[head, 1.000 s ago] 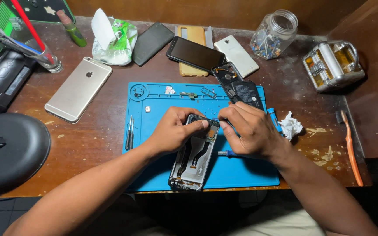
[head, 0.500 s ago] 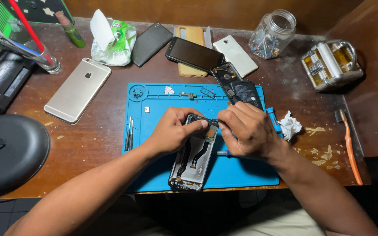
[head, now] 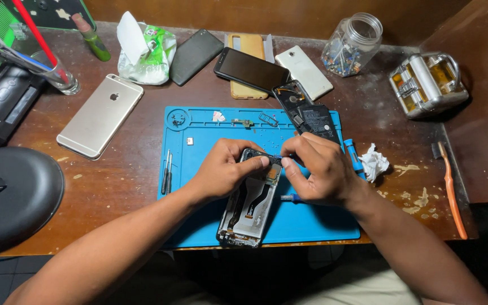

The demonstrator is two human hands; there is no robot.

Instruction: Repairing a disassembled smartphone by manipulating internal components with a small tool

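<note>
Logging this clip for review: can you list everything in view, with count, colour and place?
opened phone: 1, black and silver, on mat, under both hands
mat: 1, blue, desk centre
gold phone: 1, face down, left of mat
dark phones: 2, black, behind mat
white phone: 1, behind mat
glass jar: 1, clear, back right
metal case: 1, silver, right
brush: 1, orange, right edge
crumpled tissue: 1, white, right of mat
left hand: on phone top
right hand: on phone top

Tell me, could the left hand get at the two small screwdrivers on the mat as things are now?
Probably yes. The screwdrivers lie bare on the mat just beside the left hand, with nothing between them. But that hand is gripping the opened phone, so it would have to let go first.
</note>
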